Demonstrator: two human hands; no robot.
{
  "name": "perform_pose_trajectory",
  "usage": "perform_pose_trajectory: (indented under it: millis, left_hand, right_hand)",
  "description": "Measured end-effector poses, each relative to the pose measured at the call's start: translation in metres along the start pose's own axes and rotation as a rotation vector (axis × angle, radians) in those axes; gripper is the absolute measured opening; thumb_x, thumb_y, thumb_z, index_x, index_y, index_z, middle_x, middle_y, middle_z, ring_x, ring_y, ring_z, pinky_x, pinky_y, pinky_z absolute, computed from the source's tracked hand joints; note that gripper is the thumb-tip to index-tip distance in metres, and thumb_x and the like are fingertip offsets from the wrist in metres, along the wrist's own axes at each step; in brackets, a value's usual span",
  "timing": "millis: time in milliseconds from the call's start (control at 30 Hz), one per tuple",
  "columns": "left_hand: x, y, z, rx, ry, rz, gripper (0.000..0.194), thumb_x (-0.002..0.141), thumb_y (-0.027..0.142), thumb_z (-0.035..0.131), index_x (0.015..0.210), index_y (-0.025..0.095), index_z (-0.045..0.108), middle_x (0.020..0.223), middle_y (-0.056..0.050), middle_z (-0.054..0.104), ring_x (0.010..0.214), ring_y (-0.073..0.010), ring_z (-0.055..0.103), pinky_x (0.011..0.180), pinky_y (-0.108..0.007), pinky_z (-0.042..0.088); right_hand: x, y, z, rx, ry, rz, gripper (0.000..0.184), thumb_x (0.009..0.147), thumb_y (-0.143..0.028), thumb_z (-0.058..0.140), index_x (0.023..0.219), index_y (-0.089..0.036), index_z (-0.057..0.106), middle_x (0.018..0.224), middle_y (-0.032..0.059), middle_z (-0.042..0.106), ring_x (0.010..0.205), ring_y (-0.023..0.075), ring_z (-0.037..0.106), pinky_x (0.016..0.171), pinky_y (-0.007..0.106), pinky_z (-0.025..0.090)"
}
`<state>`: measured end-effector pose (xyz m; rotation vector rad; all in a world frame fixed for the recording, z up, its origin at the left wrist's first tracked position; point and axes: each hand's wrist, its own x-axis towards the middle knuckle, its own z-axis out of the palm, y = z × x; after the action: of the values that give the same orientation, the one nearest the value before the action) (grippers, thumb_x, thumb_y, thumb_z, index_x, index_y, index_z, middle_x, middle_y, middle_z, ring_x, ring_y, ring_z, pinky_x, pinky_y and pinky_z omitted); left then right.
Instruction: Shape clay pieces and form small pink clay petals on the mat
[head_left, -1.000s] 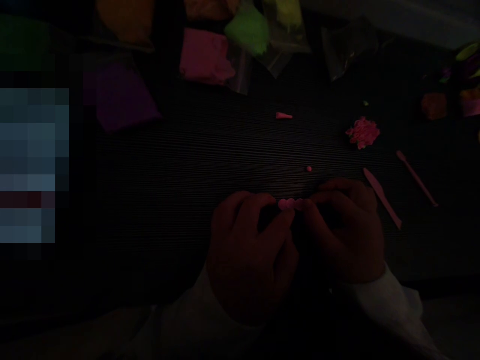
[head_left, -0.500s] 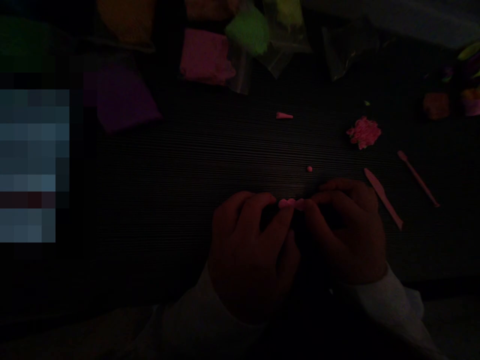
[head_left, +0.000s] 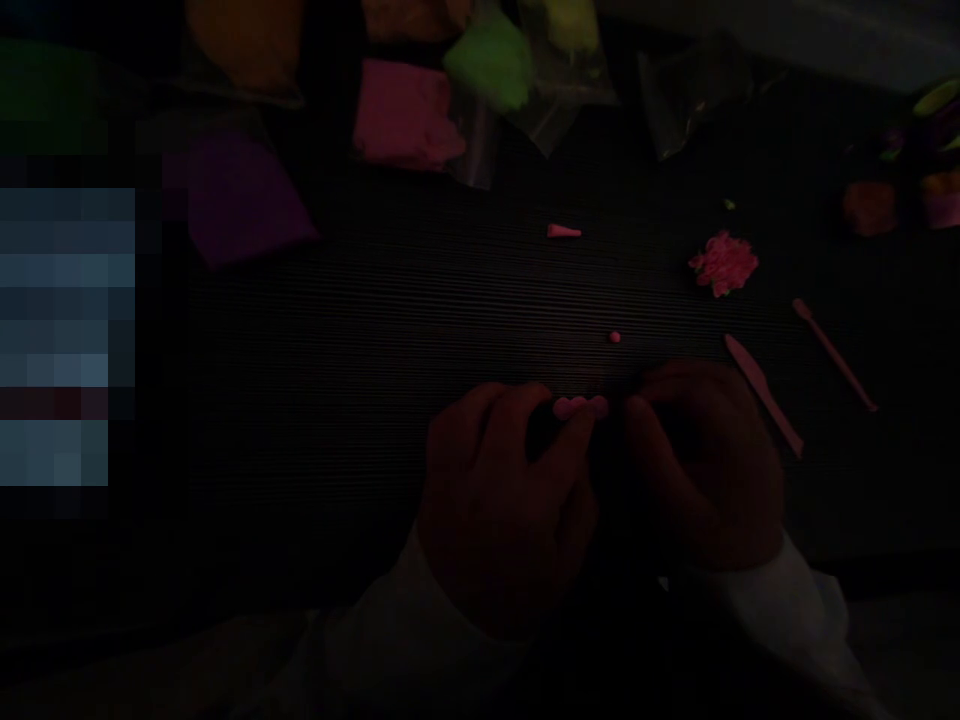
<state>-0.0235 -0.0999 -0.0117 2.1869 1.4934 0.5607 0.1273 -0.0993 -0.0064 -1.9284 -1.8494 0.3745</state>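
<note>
Dim light leaves much of the detail dark. My left hand (head_left: 502,490) is curled low over the dark table, a fingertip pressed to a short row of flat pink clay discs (head_left: 577,407). Just right of that row, and apart from it, is my right hand (head_left: 705,460), its thumb and fingertips drawn together; whatever may be between them is too dark to make out. A small pink clay ball (head_left: 615,337) lies beyond both hands. Farther right sits a ruffled pink clay flower (head_left: 724,264).
Beside my right hand lie a pink clay knife (head_left: 763,395) and a thin pink modelling tool (head_left: 835,353). A small pink cone-shaped piece (head_left: 563,231) is farther back. Bags of pink clay (head_left: 405,115), green clay (head_left: 491,65) and purple clay (head_left: 247,205) line the back.
My right hand has drawn back slightly to the right, away from the pink discs. The row's right end now shows as a rounded disc under my left fingertip.
</note>
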Motion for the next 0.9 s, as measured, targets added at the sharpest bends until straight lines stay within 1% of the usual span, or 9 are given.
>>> perform_pose_trajectory:
  millis: [67, 167, 333, 433, 567, 767, 900]
  left_hand:
    - [0.0, 0.001, 0.0, 0.0, 0.008, -0.007, 0.036, 0.069, 0.025, 0.052, 0.105, 0.026, 0.055, 0.104, -0.007, 0.05, 0.098, -0.0274, 0.041, 0.082, -0.046, 0.035]
    - [0.0, 0.001, 0.001, -0.006, 0.016, -0.002, 0.036, 0.07, 0.025, 0.052, 0.105, 0.025, 0.055, 0.104, -0.007, 0.05, 0.098, -0.0269, 0.041, 0.083, -0.045, 0.035]
    - [-0.001, 0.0, 0.002, 0.021, 0.012, 0.012, 0.038, 0.069, 0.026, 0.052, 0.107, 0.026, 0.054, 0.106, -0.007, 0.049, 0.099, -0.0268, 0.04, 0.084, -0.045, 0.034]
    - [-0.001, -0.001, 0.002, 0.045, 0.01, 0.021, 0.038, 0.069, 0.027, 0.052, 0.107, 0.026, 0.053, 0.107, -0.007, 0.049, 0.1, -0.0269, 0.04, 0.084, -0.045, 0.034]
    - [-0.001, -0.001, 0.002, 0.07, 0.015, 0.027, 0.036, 0.07, 0.027, 0.051, 0.106, 0.025, 0.054, 0.106, -0.007, 0.049, 0.099, -0.0263, 0.041, 0.083, -0.045, 0.035]
    - [0.001, 0.001, 0.002, 0.065, 0.025, 0.024, 0.034, 0.07, 0.026, 0.05, 0.104, 0.024, 0.055, 0.104, -0.007, 0.05, 0.097, -0.0255, 0.043, 0.082, -0.044, 0.036]
    - [0.0, 0.002, 0.002, 0.068, 0.034, 0.009, 0.035, 0.07, 0.025, 0.051, 0.105, 0.023, 0.055, 0.103, -0.007, 0.051, 0.097, -0.0253, 0.044, 0.082, -0.044, 0.036]
  right_hand:
    - [-0.002, 0.003, -0.005, 0.041, 0.0, -0.031, 0.008, 0.07, -0.02, 0.052, 0.078, -0.019, 0.055, 0.086, 0.0055, 0.054, 0.084, 0.0194, 0.051, 0.076, 0.037, 0.04]
    - [-0.006, 0.008, -0.009, 0.041, -0.028, -0.097, 0.015, 0.069, -0.018, 0.054, 0.083, -0.02, 0.058, 0.088, 0.0055, 0.053, 0.085, 0.0192, 0.051, 0.074, 0.036, 0.042]
    - [-0.011, 0.01, -0.007, -0.029, -0.076, -0.171, 0.023, 0.068, -0.021, 0.056, 0.091, -0.023, 0.06, 0.098, 0.0059, 0.05, 0.089, 0.0212, 0.049, 0.075, 0.039, 0.042]
    - [-0.011, 0.01, -0.004, -0.07, -0.084, -0.183, 0.025, 0.069, -0.022, 0.056, 0.093, -0.024, 0.06, 0.1, 0.0058, 0.049, 0.09, 0.0213, 0.049, 0.074, 0.04, 0.042]
    - [-0.01, 0.01, -0.002, -0.122, -0.058, -0.197, 0.022, 0.069, -0.023, 0.056, 0.091, -0.024, 0.062, 0.097, 0.0056, 0.051, 0.089, 0.0215, 0.049, 0.073, 0.039, 0.043]
    - [-0.01, 0.01, -0.003, -0.061, -0.057, -0.186, 0.024, 0.069, -0.02, 0.055, 0.092, -0.022, 0.06, 0.099, 0.0061, 0.05, 0.088, 0.0199, 0.05, 0.073, 0.039, 0.043]
    - [-0.012, 0.01, -0.005, -0.038, -0.069, -0.207, 0.022, 0.069, -0.02, 0.056, 0.09, -0.022, 0.06, 0.098, 0.0056, 0.05, 0.087, 0.02, 0.05, 0.073, 0.039, 0.043]
